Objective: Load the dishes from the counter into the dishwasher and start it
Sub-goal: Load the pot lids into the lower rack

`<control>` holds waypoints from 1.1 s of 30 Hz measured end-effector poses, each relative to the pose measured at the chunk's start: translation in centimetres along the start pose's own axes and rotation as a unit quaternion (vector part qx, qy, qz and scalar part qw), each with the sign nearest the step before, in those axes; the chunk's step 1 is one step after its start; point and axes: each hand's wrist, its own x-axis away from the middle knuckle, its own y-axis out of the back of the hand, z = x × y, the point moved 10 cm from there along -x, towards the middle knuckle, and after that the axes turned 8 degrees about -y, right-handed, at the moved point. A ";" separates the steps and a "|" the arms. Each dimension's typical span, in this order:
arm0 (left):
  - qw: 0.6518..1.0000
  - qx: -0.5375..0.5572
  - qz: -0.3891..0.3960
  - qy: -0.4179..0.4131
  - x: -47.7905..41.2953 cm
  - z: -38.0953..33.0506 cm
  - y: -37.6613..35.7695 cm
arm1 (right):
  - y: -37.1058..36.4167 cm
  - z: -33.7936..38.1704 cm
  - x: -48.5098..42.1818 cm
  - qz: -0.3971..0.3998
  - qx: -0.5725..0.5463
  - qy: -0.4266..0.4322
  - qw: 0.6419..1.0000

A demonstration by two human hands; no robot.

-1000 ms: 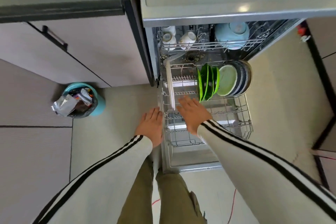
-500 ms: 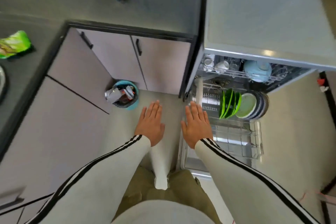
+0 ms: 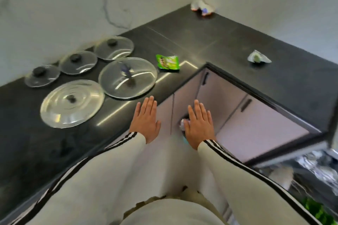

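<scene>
Several pot lids lie on the dark counter at the left: a large steel lid, a large glass lid and three smaller glass lids behind them. My left hand hovers flat and empty at the counter's front edge, just right of the steel lid. My right hand is flat and empty over the cabinet corner. The open dishwasher shows blurred at the lower right, with green plates at the frame edge.
A green snack packet lies near the counter's inner corner. A crumpled wrapper sits on the right stretch of counter and small items at the far corner. Pale cabinet doors stand below. A trash bin peeks from behind my right hand.
My view has swung left and up from the dishwasher to the counter with the lids. Both hands stay flat and empty, now near the counter edge.
</scene>
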 end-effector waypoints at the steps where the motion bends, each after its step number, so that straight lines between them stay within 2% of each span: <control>1: 1.000 0.000 -0.003 0.020 0.0 2.0 0.4 | -0.2 2.3 -1.4 -0.001 0.004 0.023 1.000; 10: 0.982 0.026 -0.008 0.189 -0.1 16.1 -0.1 | -2.2 19.6 -12.6 -0.012 0.002 0.163 0.987; 17: 0.958 0.071 0.027 0.275 0.3 20.2 -4.2 | -2.7 28.4 -22.5 0.043 -0.043 0.194 0.979; 21: 0.954 0.090 0.017 0.286 0.0 20.9 -4.6 | -4.1 30.4 -27.0 0.089 0.001 0.157 0.984; 24: 0.952 0.095 0.023 0.290 0.1 21.0 -5.0 | -5.5 30.9 -27.9 0.112 0.043 0.163 0.979; 29: 0.949 0.107 0.018 0.296 0.2 21.2 -4.9 | -5.6 31.2 -27.4 0.101 0.062 0.183 0.976; 31: 0.950 0.099 0.008 0.296 0.4 21.2 -4.4 | -5.0 31.4 -26.9 0.080 0.082 0.217 0.970; 33: 0.949 0.094 -0.015 0.300 0.9 21.7 -3.3 | -3.7 31.3 -26.6 0.053 0.056 0.235 0.969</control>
